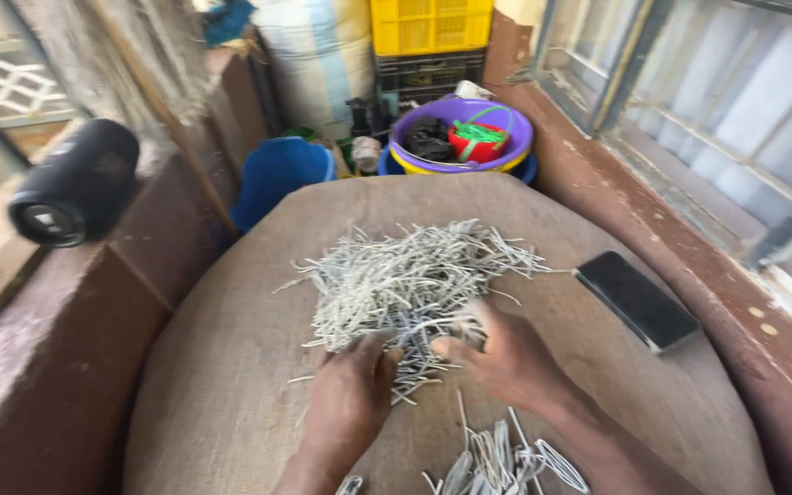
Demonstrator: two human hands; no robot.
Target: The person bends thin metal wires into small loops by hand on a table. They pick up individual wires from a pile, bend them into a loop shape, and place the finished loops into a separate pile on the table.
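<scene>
One strip pile (414,280), second smaller pile (497,463), left hand (352,396) loosely curled, right hand (506,362) pinching strips

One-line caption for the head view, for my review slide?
Both hands, left hand and right hand, work at a pile of grey strips on a burlap-covered surface, a dark phone lying alongside.

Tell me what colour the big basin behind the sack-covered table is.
The basin is purple, stacked on a yellow one; the head view shows it clearly.

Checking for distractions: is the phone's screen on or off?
Off, it seems: the phone lies flat on the brown cloth, its screen dark.
</scene>
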